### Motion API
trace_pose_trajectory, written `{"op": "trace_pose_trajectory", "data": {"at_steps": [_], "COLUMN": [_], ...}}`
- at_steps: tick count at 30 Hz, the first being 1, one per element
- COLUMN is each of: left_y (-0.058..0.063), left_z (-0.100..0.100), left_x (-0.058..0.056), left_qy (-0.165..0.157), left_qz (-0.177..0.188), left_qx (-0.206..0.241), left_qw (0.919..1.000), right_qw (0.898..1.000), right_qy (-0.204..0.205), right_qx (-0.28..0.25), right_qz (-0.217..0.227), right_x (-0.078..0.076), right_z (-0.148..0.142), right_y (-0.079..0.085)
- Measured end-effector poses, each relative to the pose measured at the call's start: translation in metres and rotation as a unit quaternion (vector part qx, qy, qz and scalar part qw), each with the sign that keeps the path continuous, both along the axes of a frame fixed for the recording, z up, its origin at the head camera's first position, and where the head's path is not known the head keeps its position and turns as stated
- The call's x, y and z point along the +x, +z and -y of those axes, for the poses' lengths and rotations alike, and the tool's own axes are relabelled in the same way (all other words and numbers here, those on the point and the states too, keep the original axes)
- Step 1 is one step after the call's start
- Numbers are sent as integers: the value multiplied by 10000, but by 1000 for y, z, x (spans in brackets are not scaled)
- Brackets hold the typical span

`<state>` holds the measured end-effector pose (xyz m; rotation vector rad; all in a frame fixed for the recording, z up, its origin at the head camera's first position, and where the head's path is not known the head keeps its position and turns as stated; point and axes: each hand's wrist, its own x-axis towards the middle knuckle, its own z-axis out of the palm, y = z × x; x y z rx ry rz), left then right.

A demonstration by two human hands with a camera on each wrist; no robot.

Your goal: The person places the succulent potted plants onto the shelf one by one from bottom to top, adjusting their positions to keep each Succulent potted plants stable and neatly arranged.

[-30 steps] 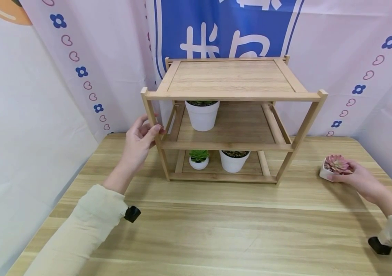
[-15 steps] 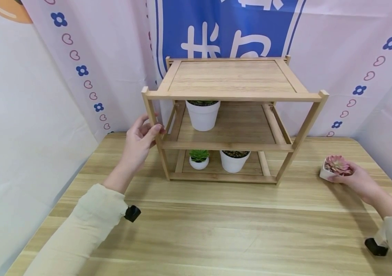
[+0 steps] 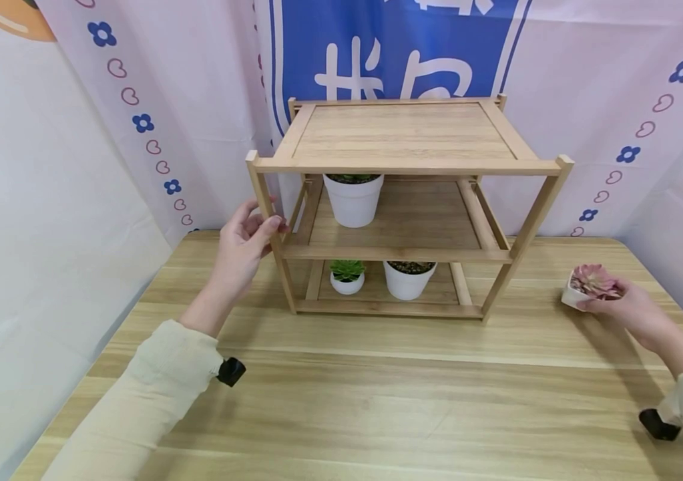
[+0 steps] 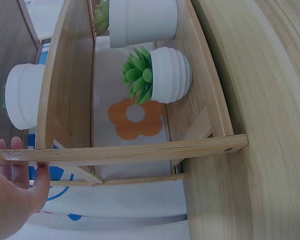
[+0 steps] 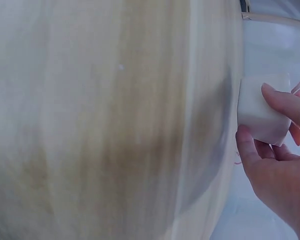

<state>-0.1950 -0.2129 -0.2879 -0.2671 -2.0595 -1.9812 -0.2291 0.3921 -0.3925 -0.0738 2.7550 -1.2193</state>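
My left hand grips the front left post of a three-tier wooden shelf; in the left wrist view thumb and fingers close around that post. Off to the right of the shelf, my right hand holds a pink succulent in a small white pot, thumb on one side and fingers on the other. The pot hangs just over the table, with a shadow below it. A white potted plant stands on the middle tier. On the bottom tier are a small green succulent and a larger white pot.
The shelf stands at the back of a wood-grain table. Behind it hangs a pale patterned curtain with a blue panel. White fabric walls close in the left and right sides.
The right hand has raised the pink succulent slightly and shifted it a little back and to the right. The left hand keeps its grip on the post.
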Motion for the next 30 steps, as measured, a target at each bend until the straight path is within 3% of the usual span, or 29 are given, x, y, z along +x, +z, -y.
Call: {"op": "trace_pose_trajectory", "data": {"at_steps": [8,18,30], "left_y": [-1,-1,0], "left_z": [0,0,0], "left_x": [0,-1,0], "left_qy": [-34,-23,-44], "left_qz": [-8,-65,-49], "left_qx": [17,37,42], "left_qw": [10000,10000,10000], "right_qw": [9997,9993,9991], "right_qy": [-122,83,294], "right_qx": [-171,-279,-317], "right_qz": [-147,-252,44], "right_x": [0,8,16], "right_z": [-10,-13,-8], "right_y": [0,7,19]}}
